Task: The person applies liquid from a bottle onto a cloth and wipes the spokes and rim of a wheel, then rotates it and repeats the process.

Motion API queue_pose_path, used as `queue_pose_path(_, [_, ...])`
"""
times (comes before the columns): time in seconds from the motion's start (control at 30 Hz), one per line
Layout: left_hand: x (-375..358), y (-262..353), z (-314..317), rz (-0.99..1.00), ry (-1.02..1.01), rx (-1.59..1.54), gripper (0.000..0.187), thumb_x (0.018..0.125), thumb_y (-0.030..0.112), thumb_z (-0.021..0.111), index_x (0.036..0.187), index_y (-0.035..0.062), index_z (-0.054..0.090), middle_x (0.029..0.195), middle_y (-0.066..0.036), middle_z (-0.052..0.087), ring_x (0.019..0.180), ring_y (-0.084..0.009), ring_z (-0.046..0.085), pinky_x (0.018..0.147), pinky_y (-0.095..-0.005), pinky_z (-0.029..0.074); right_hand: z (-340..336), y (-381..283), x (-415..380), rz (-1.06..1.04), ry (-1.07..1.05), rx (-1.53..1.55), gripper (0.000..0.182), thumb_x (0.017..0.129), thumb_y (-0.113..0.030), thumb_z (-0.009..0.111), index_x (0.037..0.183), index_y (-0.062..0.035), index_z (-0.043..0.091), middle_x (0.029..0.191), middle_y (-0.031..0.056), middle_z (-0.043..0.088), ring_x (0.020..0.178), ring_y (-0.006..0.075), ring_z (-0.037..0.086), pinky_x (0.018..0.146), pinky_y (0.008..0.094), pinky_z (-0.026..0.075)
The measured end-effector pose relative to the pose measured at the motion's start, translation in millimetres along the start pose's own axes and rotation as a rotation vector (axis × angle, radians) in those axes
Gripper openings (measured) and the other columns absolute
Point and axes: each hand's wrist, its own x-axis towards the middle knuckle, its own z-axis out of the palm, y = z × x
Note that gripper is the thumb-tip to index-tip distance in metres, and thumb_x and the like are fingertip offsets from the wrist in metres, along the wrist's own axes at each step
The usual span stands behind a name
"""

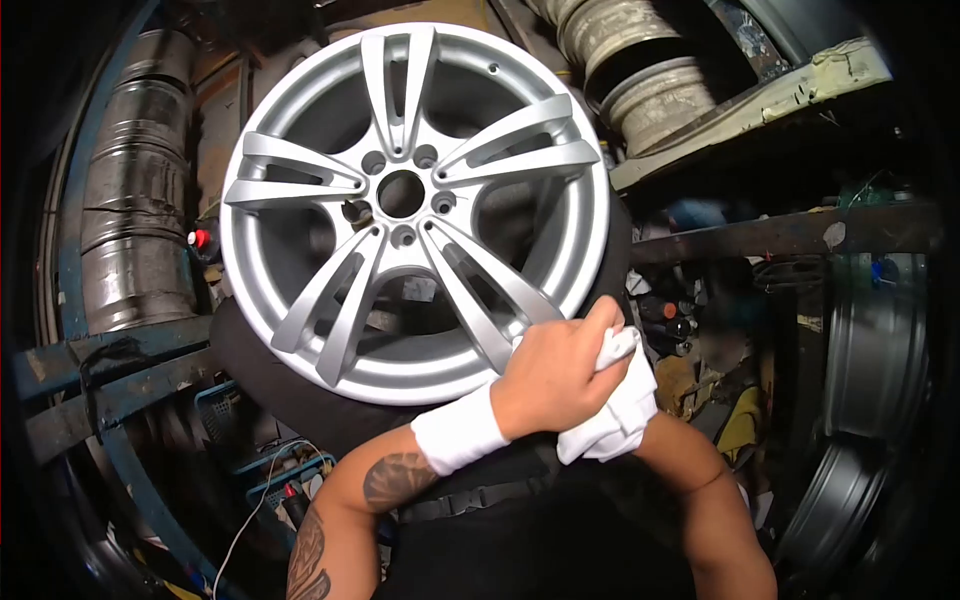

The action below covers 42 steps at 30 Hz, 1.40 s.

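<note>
My left hand (550,378), with a white band (460,435) round its wrist, is closed on a bunched white cloth (615,420) in front of my body. My right forearm (685,455) reaches into the cloth from the right; the cloth hides that hand and its fingers. Just behind my left hand stands a silver alloy wheel rim (400,262), tilted toward me, with paired spokes and a round centre hole. My left knuckles overlap the rim's lower right edge in this view.
Steel wheels are stacked at the left (140,210) and at the upper right (650,95). Blue metal frame bars (70,365) run along the left. A blue plastic basket (225,415) and a white cable (250,515) lie below. More dark rims (875,340) stand at the right.
</note>
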Motion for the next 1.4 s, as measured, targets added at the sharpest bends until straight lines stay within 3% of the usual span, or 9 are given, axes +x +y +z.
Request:
queue_pose_path(0.3, [-0.2, -4.9, 1.5, -0.058, 0.116, -0.014, 0.023, 0.093, 0.023, 0.068, 0.103, 0.0054, 0.055, 0.067, -0.021, 0.064, 0.064, -0.0454, 0.066, 0.057, -0.0513, 0.049, -4.8, -8.0, 3.7, -0.229, -0.083, -0.570, 0.056, 0.081, -0.036, 0.076, 0.124, -0.0081, 0.051, 0.110, 0.0104, 0.055, 0.102, 0.0272, 0.057, 0.084, 0.0438, 0.045])
queue_pose_path(0.53, [1.5, -6.6, 0.4, -0.007, 0.120, -0.064, 0.018, 0.094, 0.017, 0.068, 0.098, 0.0041, 0.055, 0.066, -0.020, 0.062, 0.064, -0.0431, 0.067, 0.055, -0.0469, 0.048, 4.8, -17.6, -3.0, 0.196, -0.004, 0.289, 0.051, 0.093, -0.033, 0.071, 0.131, -0.0093, 0.046, 0.120, 0.0074, 0.056, 0.116, 0.0200, 0.058, 0.099, 0.0399, 0.046])
queue_pose_path(0.6, [12.5, -22.9, -0.2, -0.136, 0.113, -0.059, 0.018, 0.092, 0.015, 0.068, 0.097, 0.0039, 0.055, 0.065, -0.020, 0.061, 0.063, -0.0429, 0.066, 0.056, -0.0465, 0.049, -12.3, -10.2, 12.8, -0.118, -0.144, -0.231, 0.051, 0.097, -0.034, 0.067, 0.134, -0.0101, 0.041, 0.125, 0.0089, 0.053, 0.122, 0.0216, 0.055, 0.103, 0.0411, 0.044])
queue_pose_path(0.7, [-4.6, -10.5, -0.6, 0.014, 0.082, -0.085, 0.024, 0.091, 0.021, 0.068, 0.104, 0.0048, 0.055, 0.066, -0.022, 0.062, 0.068, -0.0459, 0.065, 0.061, -0.0516, 0.048, 0.0, -20.1, 3.0, 0.092, -0.117, -0.018, 0.050, 0.094, -0.036, 0.066, 0.133, -0.0105, 0.047, 0.126, 0.0101, 0.054, 0.124, 0.0254, 0.054, 0.105, 0.0437, 0.043])
queue_pose_path(0.8, [-0.6, -17.4, -5.9, -0.071, 0.129, -0.123, 0.023, 0.089, 0.019, 0.069, 0.101, 0.0039, 0.056, 0.070, -0.023, 0.063, 0.068, -0.0456, 0.066, 0.061, -0.0506, 0.049, -9.1, -44.7, 16.4, -0.100, -0.284, -0.524, 0.040, 0.094, -0.032, 0.062, 0.127, -0.0106, 0.056, 0.124, 0.0106, 0.057, 0.124, 0.0280, 0.054, 0.104, 0.0456, 0.042])
queue_pose_path(1.07, [-8.5, -19.3, -8.2, -0.056, 0.137, -0.188, 0.023, 0.088, 0.014, 0.073, 0.099, 0.0023, 0.057, 0.076, -0.021, 0.065, 0.069, -0.0444, 0.068, 0.064, -0.0473, 0.052, 7.2, 20.8, 1.4, -0.344, -0.189, -0.373, 0.042, 0.092, -0.030, 0.063, 0.128, -0.0104, 0.057, 0.123, 0.0100, 0.061, 0.120, 0.0272, 0.058, 0.103, 0.0459, 0.045])
queue_pose_path(1.2, [-8.2, -41.4, -52.6, -0.142, 0.048, 0.080, 0.021, 0.091, 0.012, 0.070, 0.102, 0.0009, 0.056, 0.093, -0.024, 0.068, 0.084, -0.0425, 0.072, 0.068, -0.0448, 0.053, 7.5, -8.1, 20.5, -0.178, -0.378, -0.695, 0.025, 0.087, -0.024, 0.066, 0.107, -0.0108, 0.067, 0.103, 0.0103, 0.069, 0.100, 0.0258, 0.068, 0.087, 0.0425, 0.052])
queue_pose_path(1.27, [-16.4, -70.7, -93.3, -0.234, 0.004, 0.323, 0.021, 0.091, 0.011, 0.069, 0.105, 0.0006, 0.056, 0.110, -0.024, 0.069, 0.114, -0.0435, 0.067, 0.091, -0.0490, 0.052, 7.4, -50.5, 36.3, 0.023, -0.560, -0.921, 0.012, 0.082, -0.018, 0.069, 0.086, -0.0112, 0.077, 0.084, 0.0108, 0.077, 0.082, 0.0247, 0.076, 0.071, 0.0391, 0.059])
queue_pose_path(1.4, [-25.3, -89.7, -99.0, 0.010, -0.092, 0.730, 0.052, 0.091, 0.011, 0.067, 0.137, -0.0038, 0.048, 0.143, -0.021, 0.059, 0.148, -0.0391, 0.043, 0.123, -0.0620, 0.018, 22.1, -36.7, 38.0, -0.100, -0.336, -0.873, 0.012, 0.075, -0.018, 0.072, 0.072, -0.0070, 0.075, 0.069, 0.0121, 0.072, 0.067, 0.0285, 0.074, 0.063, 0.0393, 0.057])
